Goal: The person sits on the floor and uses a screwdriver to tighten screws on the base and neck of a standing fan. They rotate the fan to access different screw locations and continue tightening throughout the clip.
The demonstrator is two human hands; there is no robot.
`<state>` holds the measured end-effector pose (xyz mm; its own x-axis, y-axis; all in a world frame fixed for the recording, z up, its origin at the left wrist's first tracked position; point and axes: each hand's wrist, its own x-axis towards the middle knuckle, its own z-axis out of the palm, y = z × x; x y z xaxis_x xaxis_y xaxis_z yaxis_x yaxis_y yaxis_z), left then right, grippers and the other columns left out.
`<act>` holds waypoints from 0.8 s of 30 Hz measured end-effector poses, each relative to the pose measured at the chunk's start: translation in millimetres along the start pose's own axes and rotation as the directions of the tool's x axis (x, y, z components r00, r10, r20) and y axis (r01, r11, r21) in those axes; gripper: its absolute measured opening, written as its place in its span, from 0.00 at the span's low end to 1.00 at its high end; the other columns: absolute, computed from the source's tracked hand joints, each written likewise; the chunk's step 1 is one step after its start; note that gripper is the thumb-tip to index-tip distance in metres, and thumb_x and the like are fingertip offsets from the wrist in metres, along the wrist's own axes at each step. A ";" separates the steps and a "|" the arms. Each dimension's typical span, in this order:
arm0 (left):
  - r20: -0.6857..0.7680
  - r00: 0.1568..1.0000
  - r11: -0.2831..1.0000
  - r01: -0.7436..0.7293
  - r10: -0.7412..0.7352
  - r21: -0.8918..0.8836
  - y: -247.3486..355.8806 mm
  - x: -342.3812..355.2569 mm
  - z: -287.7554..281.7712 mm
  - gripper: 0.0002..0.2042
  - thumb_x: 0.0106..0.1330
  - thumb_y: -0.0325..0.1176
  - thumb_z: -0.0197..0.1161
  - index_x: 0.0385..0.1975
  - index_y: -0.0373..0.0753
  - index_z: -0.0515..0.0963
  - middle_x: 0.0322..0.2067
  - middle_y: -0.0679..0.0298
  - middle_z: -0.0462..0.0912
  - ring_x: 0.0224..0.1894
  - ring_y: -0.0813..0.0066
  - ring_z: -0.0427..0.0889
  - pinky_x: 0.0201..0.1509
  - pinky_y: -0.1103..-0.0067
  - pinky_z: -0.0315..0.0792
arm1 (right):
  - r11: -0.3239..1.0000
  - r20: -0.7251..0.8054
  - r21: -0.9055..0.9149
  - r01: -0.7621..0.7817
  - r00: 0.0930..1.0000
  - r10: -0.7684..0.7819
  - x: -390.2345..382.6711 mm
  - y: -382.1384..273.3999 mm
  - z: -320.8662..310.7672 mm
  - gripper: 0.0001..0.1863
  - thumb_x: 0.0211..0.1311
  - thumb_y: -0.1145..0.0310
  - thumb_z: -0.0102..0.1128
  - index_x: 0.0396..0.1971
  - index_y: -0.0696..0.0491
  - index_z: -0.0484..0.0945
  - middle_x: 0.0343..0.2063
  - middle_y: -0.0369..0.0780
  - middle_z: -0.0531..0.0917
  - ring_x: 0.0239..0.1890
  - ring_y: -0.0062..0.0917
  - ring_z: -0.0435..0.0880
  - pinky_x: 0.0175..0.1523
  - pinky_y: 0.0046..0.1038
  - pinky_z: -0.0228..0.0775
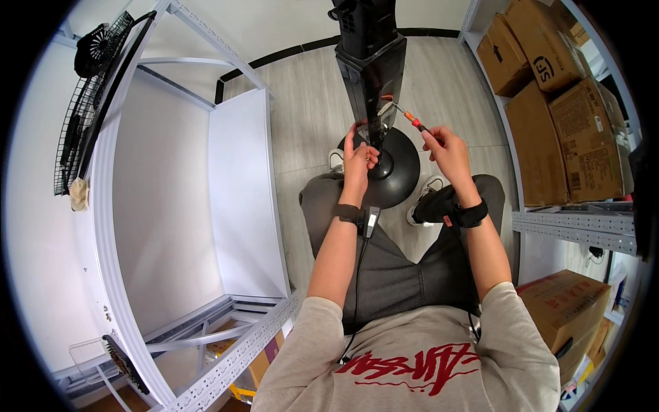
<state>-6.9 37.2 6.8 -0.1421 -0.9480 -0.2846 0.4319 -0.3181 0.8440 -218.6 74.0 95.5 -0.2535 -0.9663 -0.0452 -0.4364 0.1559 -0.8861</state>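
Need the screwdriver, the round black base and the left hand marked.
Screwdriver (416, 123): head view, on the red part of its handle.
Round black base (397, 184): head view, on its disc's near side.
Left hand (357, 163): head view, on the hand's middle.

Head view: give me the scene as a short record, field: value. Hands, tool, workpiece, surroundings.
left hand: at the lower part of the black column; exact grip unclear
left hand point
right hand: holding a screwdriver-like tool
right hand point
tool tip: near the black column; contact unclear
workpiece base: round, black, on the grey floor
left side: white rack
right side: cardboard boxes on shelving
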 end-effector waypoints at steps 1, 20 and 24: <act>0.001 1.000 1.000 0.011 -0.011 -0.022 -1.3 1.0 -0.9 0.26 0.77 0.28 0.45 0.73 0.51 0.55 0.28 0.64 0.80 0.26 0.83 0.74 0.29 0.85 0.66 | 0.997 0.044 0.043 -0.068 0.997 0.066 -0.5 -4.1 -1.6 0.16 0.67 0.59 0.63 0.39 0.60 0.80 0.24 0.39 0.85 0.22 0.19 0.81 0.29 0.24 0.72; -0.055 0.994 0.926 0.068 -0.095 -0.371 -5.5 0.2 -12.5 0.22 0.68 0.16 0.50 0.62 0.23 0.59 0.51 0.41 0.74 0.57 0.50 0.77 0.67 0.66 0.72 | 0.950 -0.014 0.302 -0.076 0.996 0.084 -16.9 21.2 3.3 0.13 0.66 0.62 0.66 0.37 0.57 0.79 0.25 0.34 0.84 0.24 0.13 0.77 0.28 0.18 0.68; -0.031 0.996 0.930 0.069 -0.086 -0.362 -5.9 -3.0 -15.1 0.18 0.69 0.16 0.50 0.58 0.22 0.62 0.52 0.42 0.74 0.60 0.47 0.75 0.70 0.65 0.70 | 0.941 -0.027 0.320 -0.109 0.992 0.124 -44.3 29.3 0.5 0.12 0.66 0.64 0.66 0.37 0.57 0.78 0.25 0.34 0.83 0.24 0.12 0.76 0.29 0.19 0.67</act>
<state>4.5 41.9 -4.2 -0.1514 -0.9167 -0.3698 0.7141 -0.3601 0.6003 -219.7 121.2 71.3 -0.3286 -0.9337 -0.1423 -0.1064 0.1863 -0.9767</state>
